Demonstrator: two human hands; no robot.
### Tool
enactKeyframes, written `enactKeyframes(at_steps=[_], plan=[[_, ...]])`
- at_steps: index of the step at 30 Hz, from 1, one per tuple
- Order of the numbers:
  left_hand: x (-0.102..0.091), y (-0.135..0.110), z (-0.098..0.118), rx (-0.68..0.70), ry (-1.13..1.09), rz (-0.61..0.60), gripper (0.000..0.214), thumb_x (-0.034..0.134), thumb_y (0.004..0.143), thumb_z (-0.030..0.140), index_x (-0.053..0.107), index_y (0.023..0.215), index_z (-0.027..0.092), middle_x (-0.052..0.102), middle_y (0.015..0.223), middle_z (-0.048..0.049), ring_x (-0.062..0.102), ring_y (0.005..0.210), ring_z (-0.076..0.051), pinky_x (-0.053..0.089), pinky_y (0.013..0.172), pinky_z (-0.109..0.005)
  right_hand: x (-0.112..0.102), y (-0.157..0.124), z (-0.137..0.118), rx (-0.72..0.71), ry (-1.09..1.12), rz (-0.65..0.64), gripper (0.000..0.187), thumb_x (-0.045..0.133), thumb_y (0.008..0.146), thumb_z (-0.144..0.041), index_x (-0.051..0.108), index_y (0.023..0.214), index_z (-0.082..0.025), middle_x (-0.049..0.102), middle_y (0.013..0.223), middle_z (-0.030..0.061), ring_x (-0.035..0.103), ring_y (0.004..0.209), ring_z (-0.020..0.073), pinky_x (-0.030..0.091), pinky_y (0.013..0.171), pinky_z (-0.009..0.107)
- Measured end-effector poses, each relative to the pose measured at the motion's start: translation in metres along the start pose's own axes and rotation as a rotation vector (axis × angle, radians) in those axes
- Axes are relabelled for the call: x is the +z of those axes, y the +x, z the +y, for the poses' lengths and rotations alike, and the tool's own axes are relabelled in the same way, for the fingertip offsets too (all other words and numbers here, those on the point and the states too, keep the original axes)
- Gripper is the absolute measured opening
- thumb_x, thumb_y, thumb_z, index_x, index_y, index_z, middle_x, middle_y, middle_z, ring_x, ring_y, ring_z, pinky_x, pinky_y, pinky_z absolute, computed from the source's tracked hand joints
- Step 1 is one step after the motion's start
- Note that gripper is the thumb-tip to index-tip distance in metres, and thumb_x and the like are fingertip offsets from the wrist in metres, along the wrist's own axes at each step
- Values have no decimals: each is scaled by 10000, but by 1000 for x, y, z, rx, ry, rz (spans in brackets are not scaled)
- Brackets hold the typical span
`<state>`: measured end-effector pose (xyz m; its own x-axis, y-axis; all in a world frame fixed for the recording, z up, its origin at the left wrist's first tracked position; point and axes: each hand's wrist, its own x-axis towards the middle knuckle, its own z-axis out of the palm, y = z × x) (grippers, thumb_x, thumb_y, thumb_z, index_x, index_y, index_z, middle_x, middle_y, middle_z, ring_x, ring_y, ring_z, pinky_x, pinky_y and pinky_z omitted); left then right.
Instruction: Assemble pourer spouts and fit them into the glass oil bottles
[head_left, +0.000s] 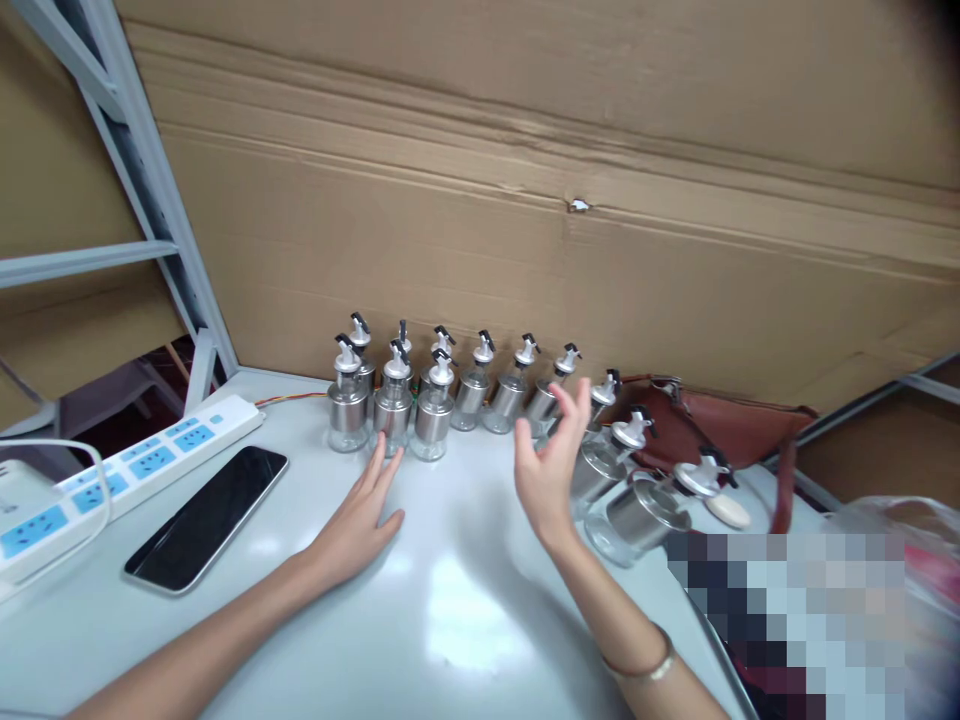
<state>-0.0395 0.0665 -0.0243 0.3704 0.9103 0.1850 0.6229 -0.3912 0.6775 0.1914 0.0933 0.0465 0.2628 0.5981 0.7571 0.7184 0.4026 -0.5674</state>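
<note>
Several glass oil bottles with steel sleeves and black-tipped pour spouts stand in rows on the pale table (315, 640). My left hand (365, 520) is open, its fingertips at the base of a front-row oil bottle (391, 408). To the right of that one stands another oil bottle (433, 415). My right hand (553, 465), open with fingers apart and nothing in it, is raised beside the right-hand bottles. It partly hides some of them. Nearest to me on the right is a large-looking oil bottle (646, 515).
A black phone (206, 520) and a white power strip (150, 470) lie on the left. Cardboard (450, 250) forms the back wall. A brown leather bag (720, 430) and a white oval object (727, 511) are at right. A metal shelf frame (161, 190) rises at left.
</note>
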Motion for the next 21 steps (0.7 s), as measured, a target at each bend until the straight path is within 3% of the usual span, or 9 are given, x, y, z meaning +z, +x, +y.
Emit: enactKeyframes(at_steps=[3, 6, 10, 12, 16, 21], plan=[[0, 0, 1, 19, 14, 5, 708, 473, 895, 154, 166, 1529, 229, -119, 1612, -95, 80, 1478, -342, 201, 1176, -530, 1, 30, 17, 97, -171, 88, 493, 468, 817, -184, 442, 1303, -109, 41, 1585, 211, -24, 1477, 364, 68, 1137, 641], [-1, -1, 3, 13, 13, -7, 698, 467, 899, 146, 176, 1527, 233, -94, 1619, -87, 72, 1481, -330, 197, 1182, -522, 5, 47, 34, 216, -262, 192, 598, 501, 755, -162, 409, 1338, -68, -30, 1569, 233, -49, 1458, 421, 93, 1130, 634], [-1, -1, 5, -4, 36, -15, 665, 458, 897, 126, 229, 1515, 214, -56, 1626, -83, 22, 1489, -303, 162, 1196, -514, 7, 55, 46, 320, -274, 249, 617, 503, 728, -155, 397, 1333, -91, 127, 1497, 248, 218, 1390, 400, 289, 1074, 564], [-1, 0, 6, 0, 47, -22, 627, 457, 893, 118, 292, 1494, 189, -30, 1626, -91, 20, 1489, -302, 151, 1199, -518, 6, 55, 47, 337, -277, 247, 540, 495, 722, -149, 469, 1258, -90, 274, 1398, 258, 322, 1301, 408, 308, 1030, 590], [-1, -1, 7, 84, 44, -24, 531, 431, 926, 156, 379, 1452, 207, 115, 1618, -76, 99, 1489, -278, 189, 1201, -510, 9, 48, 39, 244, -276, 170, 374, 439, 761, -120, 601, 1098, -130, 424, 1237, 212, 387, 1206, 395, 318, 995, 595], [-2, 5, 16, 207, 138, -95, 490, 431, 960, 225, 378, 1446, 195, 269, 1578, -81, 181, 1475, -261, 259, 1190, -492, 21, 29, 25, 42, -190, 34, 393, 384, 798, -74, 612, 1109, -153, 454, 1185, 170, 415, 1202, 317, 365, 1012, 510]])
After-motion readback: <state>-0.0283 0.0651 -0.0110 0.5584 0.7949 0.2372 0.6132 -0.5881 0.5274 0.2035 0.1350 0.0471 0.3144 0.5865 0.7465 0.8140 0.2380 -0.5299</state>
